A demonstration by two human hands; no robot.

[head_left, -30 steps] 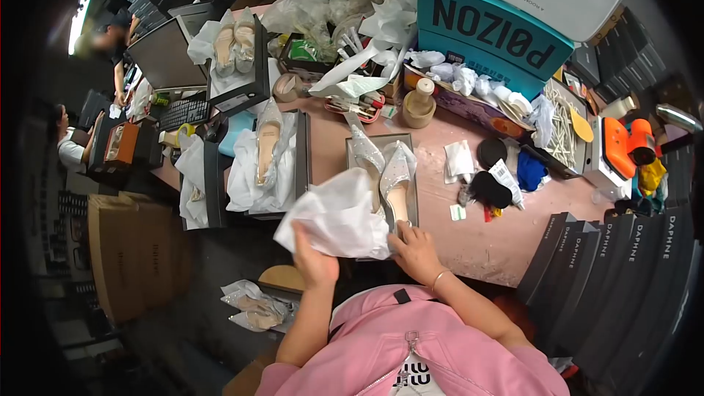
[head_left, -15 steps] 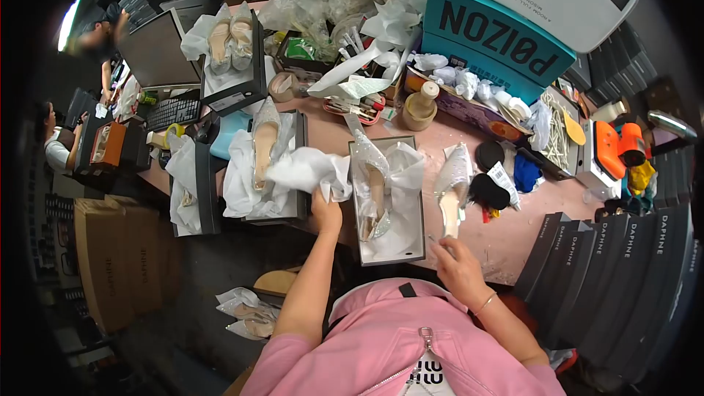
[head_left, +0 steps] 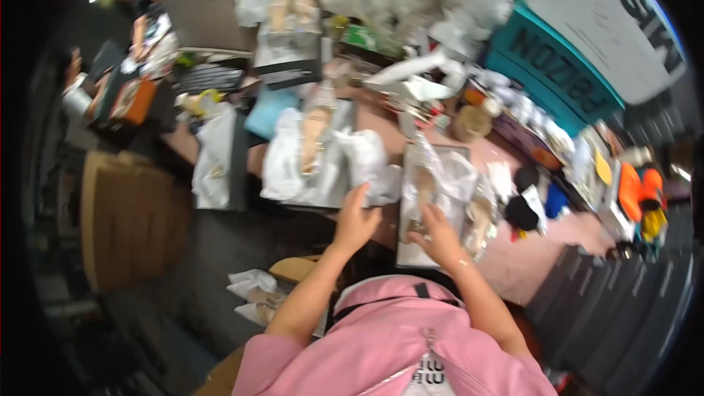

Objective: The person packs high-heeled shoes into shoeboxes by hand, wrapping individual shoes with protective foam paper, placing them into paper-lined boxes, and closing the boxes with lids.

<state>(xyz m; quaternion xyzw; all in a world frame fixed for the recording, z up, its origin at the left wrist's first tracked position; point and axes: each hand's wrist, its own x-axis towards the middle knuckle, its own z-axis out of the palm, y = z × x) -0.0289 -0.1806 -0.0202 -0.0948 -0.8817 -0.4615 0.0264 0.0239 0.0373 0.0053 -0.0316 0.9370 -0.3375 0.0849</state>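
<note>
Motion blurs the view. My left hand (head_left: 357,224) is open, thumb apart, its fingertips beside crumpled white tissue paper (head_left: 363,158) at the right side of the left shoe box. In that box, a pointed, glittery pale shoe (head_left: 317,136) lies on white paper. My right hand (head_left: 440,238) reaches over the near end of a grey shoe box (head_left: 408,255), its fingers and thumb spread at the back of a glittery shoe (head_left: 424,185); contact is unclear. Another such shoe (head_left: 480,213) lies just right of this box.
An open box with a shoe pair (head_left: 293,11) stands at the back, a teal POIZON box (head_left: 550,59) back right. Dark lidded boxes (head_left: 616,301) are stacked at right. Another paper-lined box (head_left: 218,161) sits left. Other people (head_left: 150,29) are far left.
The camera view has shifted. My left hand has let go of the tissue paper, which rests at the left box. My right hand has moved left from the loose shoe to the one in the box.
</note>
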